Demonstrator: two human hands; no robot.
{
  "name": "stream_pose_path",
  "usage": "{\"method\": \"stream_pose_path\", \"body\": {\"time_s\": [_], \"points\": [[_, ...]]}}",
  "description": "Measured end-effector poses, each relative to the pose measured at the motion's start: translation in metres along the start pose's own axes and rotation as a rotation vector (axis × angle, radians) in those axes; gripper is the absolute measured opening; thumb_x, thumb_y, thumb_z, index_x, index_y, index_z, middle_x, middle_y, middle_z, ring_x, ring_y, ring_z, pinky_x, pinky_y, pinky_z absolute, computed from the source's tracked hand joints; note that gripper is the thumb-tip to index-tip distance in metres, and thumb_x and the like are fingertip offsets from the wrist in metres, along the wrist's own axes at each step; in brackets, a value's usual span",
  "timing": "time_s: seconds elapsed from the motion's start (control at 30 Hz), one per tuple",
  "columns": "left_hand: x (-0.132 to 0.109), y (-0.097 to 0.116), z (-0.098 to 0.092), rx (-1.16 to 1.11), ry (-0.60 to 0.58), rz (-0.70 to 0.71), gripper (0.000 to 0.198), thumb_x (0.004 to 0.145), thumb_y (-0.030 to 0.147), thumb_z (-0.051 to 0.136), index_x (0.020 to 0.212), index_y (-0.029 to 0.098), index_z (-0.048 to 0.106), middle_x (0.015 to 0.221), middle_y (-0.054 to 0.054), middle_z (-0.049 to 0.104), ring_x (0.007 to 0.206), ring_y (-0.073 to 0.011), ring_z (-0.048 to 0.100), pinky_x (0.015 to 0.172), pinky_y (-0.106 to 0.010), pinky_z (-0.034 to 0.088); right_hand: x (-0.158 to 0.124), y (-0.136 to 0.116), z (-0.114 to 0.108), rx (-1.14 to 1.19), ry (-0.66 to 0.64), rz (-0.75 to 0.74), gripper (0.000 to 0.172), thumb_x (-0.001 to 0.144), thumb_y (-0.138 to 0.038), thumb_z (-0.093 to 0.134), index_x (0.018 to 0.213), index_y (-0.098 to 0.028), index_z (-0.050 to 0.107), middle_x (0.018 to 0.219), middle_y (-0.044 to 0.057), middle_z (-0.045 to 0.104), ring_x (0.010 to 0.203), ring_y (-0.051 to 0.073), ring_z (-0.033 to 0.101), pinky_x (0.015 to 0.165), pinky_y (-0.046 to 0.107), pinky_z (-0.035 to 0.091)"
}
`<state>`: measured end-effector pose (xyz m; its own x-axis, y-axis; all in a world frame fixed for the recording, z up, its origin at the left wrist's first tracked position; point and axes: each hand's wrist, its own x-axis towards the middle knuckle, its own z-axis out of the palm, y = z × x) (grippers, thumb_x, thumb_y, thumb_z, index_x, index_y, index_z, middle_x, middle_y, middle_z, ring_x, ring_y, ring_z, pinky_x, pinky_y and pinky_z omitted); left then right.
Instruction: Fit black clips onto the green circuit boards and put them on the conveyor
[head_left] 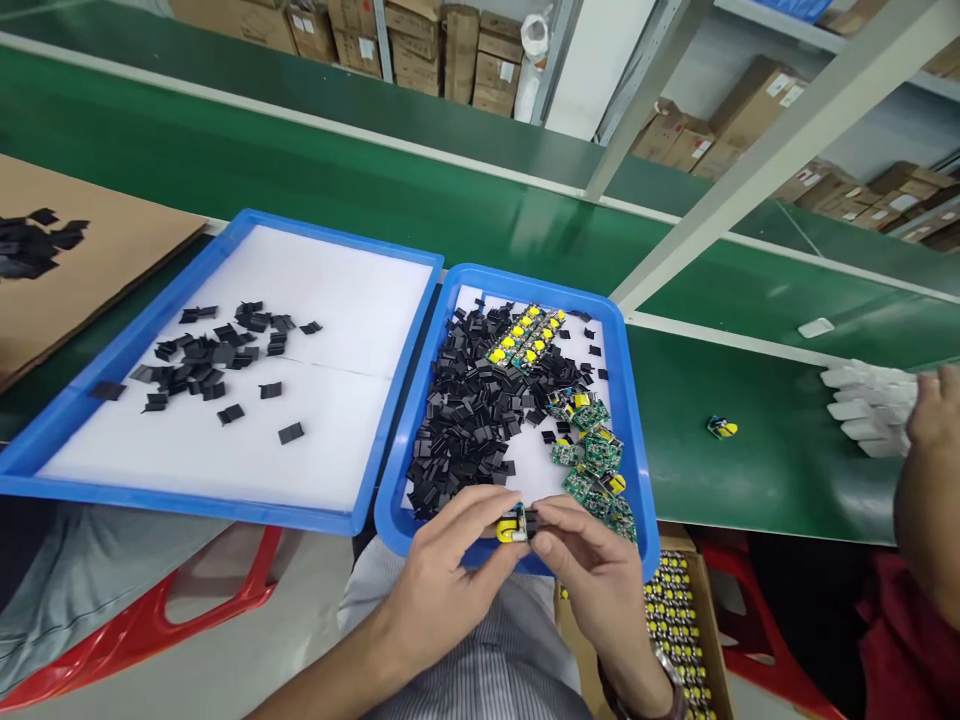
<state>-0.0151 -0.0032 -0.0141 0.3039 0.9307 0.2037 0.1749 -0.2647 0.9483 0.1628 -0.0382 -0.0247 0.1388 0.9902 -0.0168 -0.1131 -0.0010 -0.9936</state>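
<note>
My left hand (450,550) pinches a small circuit board (513,527) with a yellow part on it, just over the near edge of the right blue tray (636,440). My right hand (592,565) closes on a small black piece (532,522) that meets the board's right side; the fingers partly cover it. Inside that tray lies a heap of folded black pieces (469,410). Strips of joined boards with yellow parts (526,336) rest on the heap, and loose green boards (602,452) are piled along the tray's right side.
A second blue tray (330,516) with scattered black pieces (202,362) adjoins on the left, beside cardboard (112,260). One board (721,428) lies on the green bench (690,375). Below right is a box of boards (679,610). Another person's hand (934,410) touches white parts (870,408).
</note>
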Motion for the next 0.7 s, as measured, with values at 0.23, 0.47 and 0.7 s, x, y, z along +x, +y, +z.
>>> {"method": "stream_pose_path", "body": {"time_s": [0.23,0.47,0.7], "points": [[-0.005,-0.005,0.003,0.020,0.072,0.061,0.044,0.093,0.010,0.071,0.132,0.028,0.066,0.118,-0.005,0.073,0.107,-0.0173,0.072,0.091,-0.027,0.062,-0.016,-0.003,0.014,-0.127,0.014,-0.152,0.037,0.094,-0.015,0.073,0.123,-0.038,0.078,0.110,0.005,0.075,0.100,0.020,0.071,0.085,0.032,0.064],[-0.015,-0.012,0.005,0.025,0.124,0.068,0.046,0.092,0.008,0.068,0.134,0.027,0.065,0.118,-0.007,0.073,0.107,-0.0216,0.073,0.090,-0.033,0.063,-0.014,-0.005,0.019,-0.156,-0.048,-0.132,0.036,0.097,-0.016,0.068,0.126,-0.037,0.077,0.104,0.007,0.072,0.094,0.021,0.069,0.076,0.033,0.062],[-0.011,-0.012,0.004,0.099,0.111,0.099,0.046,0.093,0.006,0.064,0.134,0.027,0.063,0.120,-0.007,0.072,0.112,-0.0205,0.070,0.097,-0.034,0.061,-0.009,-0.007,0.015,-0.189,-0.133,-0.139,0.041,0.099,-0.013,0.064,0.128,-0.040,0.074,0.111,0.006,0.068,0.102,0.020,0.066,0.087,0.034,0.060]]}}
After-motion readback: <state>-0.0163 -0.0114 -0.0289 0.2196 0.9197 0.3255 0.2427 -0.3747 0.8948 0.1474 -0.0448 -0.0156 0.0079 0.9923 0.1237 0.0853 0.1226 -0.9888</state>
